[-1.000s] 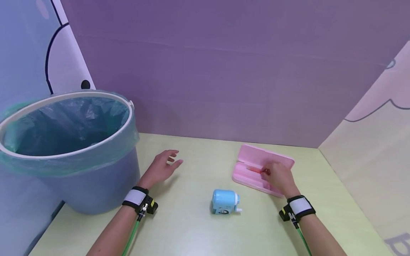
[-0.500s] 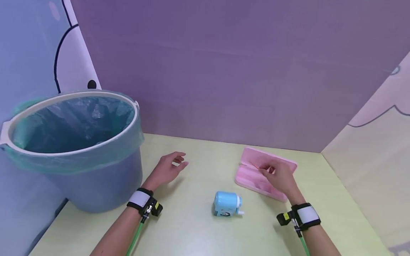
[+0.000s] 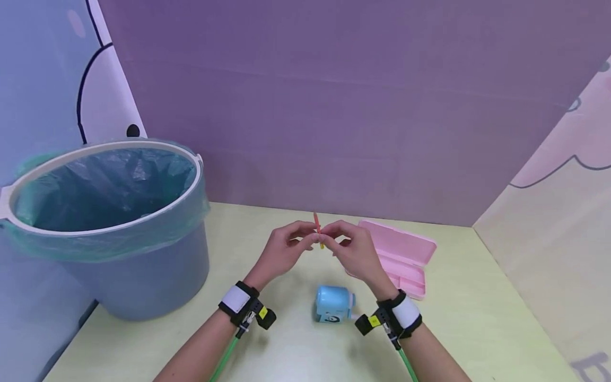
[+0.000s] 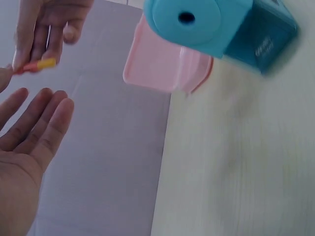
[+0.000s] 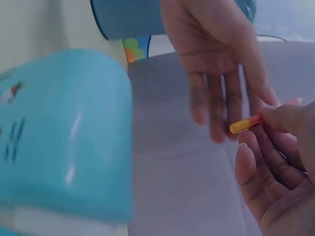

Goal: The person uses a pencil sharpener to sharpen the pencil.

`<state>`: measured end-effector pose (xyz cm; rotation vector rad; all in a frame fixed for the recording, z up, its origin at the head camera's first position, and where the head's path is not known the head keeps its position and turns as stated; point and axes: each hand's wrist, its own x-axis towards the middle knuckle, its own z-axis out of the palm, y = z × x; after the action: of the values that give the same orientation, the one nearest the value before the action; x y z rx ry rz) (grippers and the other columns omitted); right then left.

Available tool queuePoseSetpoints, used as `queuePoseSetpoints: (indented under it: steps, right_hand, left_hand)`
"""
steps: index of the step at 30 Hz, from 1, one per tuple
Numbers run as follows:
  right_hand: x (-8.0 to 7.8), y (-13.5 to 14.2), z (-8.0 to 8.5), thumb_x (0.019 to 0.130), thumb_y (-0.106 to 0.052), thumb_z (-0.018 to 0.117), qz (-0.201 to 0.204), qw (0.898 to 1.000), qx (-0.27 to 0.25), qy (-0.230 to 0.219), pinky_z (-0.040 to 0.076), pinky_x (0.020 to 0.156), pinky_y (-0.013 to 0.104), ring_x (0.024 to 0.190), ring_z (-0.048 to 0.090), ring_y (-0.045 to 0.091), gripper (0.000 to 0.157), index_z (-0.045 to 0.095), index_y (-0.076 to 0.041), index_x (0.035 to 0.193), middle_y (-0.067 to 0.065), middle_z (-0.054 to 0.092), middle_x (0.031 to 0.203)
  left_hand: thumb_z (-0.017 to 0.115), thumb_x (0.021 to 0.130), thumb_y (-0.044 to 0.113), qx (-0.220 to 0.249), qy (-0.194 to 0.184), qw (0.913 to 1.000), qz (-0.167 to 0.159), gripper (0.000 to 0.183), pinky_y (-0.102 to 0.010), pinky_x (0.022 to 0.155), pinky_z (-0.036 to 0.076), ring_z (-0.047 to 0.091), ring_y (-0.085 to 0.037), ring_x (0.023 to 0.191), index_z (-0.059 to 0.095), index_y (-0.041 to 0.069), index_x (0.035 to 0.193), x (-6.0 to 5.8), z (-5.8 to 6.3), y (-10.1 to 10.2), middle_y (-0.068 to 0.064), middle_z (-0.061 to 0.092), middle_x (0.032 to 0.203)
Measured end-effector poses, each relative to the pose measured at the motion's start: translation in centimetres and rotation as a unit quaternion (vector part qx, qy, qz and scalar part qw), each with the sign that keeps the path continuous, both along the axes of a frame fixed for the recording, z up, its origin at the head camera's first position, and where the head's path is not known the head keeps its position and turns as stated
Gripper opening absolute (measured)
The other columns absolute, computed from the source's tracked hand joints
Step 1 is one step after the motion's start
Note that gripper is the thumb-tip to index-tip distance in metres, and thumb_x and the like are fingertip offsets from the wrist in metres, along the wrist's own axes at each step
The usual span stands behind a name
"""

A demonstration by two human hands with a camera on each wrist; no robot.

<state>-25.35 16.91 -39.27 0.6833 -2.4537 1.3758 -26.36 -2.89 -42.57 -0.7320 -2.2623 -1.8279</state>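
A short orange-red pencil [image 3: 318,225] with a yellow end stands nearly upright between both hands, above the table. My right hand [image 3: 355,249] pinches it between thumb and index finger, clearest in the right wrist view. From the left, my left hand [image 3: 281,249] meets the pencil with thumb and index fingertips, its other fingers loose. Below the hands sits a blue crank pencil sharpener [image 3: 332,304], its round hole [image 4: 186,17] visible in the left wrist view. A pink pencil case [image 3: 398,244] lies open behind my right hand, partly hidden by it.
A large blue-grey bin [image 3: 157,281] with a green plastic liner stands at the left. A purple backdrop [image 3: 305,106] rises behind the pale table [image 3: 477,318], and a printed panel [image 3: 563,239] borders the right side.
My right hand has lifted the pencil out of the pink case and carried it left. My left hand has moved right to meet it. The sharpener stays put.
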Motion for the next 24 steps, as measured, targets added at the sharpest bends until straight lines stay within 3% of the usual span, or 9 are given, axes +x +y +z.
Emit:
queuePoseSetpoints:
  steps: [3,13,19,24]
  right_hand:
    - [0.0,-0.9,-0.4,0.090,-0.029,0.070,0.008,1.000,-0.011,0.007,0.054,0.056,0.030,0.078,0.062,0.014,0.018,0.071,-0.018,0.104,-0.006,0.070,0.092]
    - [0.2,-1.9,-0.9,0.091,-0.031,0.068,0.012,1.000,-0.012,0.002,0.055,0.057,0.030,0.082,0.061,0.010,0.022,0.071,-0.021,0.109,-0.009,0.069,0.096]
    - [1.1,0.1,-0.2,0.093,-0.030,0.066,0.022,0.999,0.039,0.011,0.055,0.064,0.029,0.083,0.060,0.010,0.021,0.070,-0.019,0.111,-0.010,0.068,0.098]
    - [1.6,3.4,-0.7,0.092,-0.029,0.068,0.036,0.995,0.095,-0.001,0.054,0.070,0.030,0.086,0.060,0.008,0.016,0.071,-0.024,0.107,-0.014,0.068,0.097]
  left_hand:
    - [0.064,0.092,0.036,0.034,-0.001,0.9994,-0.003,0.031,-0.031,0.079,0.056,0.065,-0.014,0.096,0.067,0.019,0.118,0.2,0.1,0.2,0.002,0.069,0.106]
    - [0.067,0.090,0.033,0.063,0.016,0.9972,0.038,0.027,-0.033,0.076,0.057,0.066,-0.013,0.091,0.071,0.019,0.113,0.5,-0.2,-0.6,0.003,0.071,0.103]
    - [0.067,0.091,0.034,-0.052,0.050,0.9953,0.064,0.021,-0.035,0.073,0.054,0.064,-0.009,0.081,0.072,0.022,0.109,0.7,0.4,-3.2,0.012,0.071,0.090]
    - [0.073,0.087,0.025,-0.180,0.038,0.9821,0.041,0.013,-0.033,0.067,0.052,0.058,-0.011,0.073,0.074,0.020,0.099,1.5,0.6,-5.9,0.010,0.068,0.079]
